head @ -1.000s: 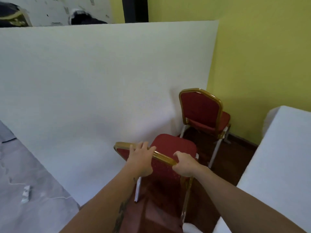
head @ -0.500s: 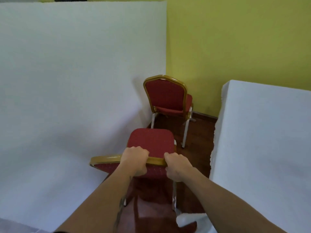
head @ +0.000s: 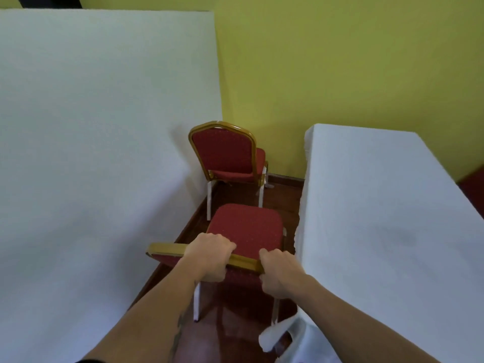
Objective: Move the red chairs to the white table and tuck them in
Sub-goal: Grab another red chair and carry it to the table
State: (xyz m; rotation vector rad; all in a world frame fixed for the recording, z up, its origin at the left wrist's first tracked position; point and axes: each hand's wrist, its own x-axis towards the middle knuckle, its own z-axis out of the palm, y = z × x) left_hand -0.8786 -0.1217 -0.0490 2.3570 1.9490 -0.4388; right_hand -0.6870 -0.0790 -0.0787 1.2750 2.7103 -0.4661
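Left bench [head: 91, 153]: white-covered, to the left of both grips; no chair is tucked under it.
Left grip [head: 209, 254]: closed over the gilt top rail of the near red chair [head: 246, 226].
Near red chair: held at its backrest by both grips, seat pointing away, standing in the aisle.
Right grip [head: 280, 275]: wrapped round the rail's right corner.
Far red chair [head: 225, 155]: beyond the grips, untouched, by the yellow wall [head: 340, 61].
Right bench [head: 392, 231]: just right of the right grip.
Progress: judged early; neither chair is tucked in.
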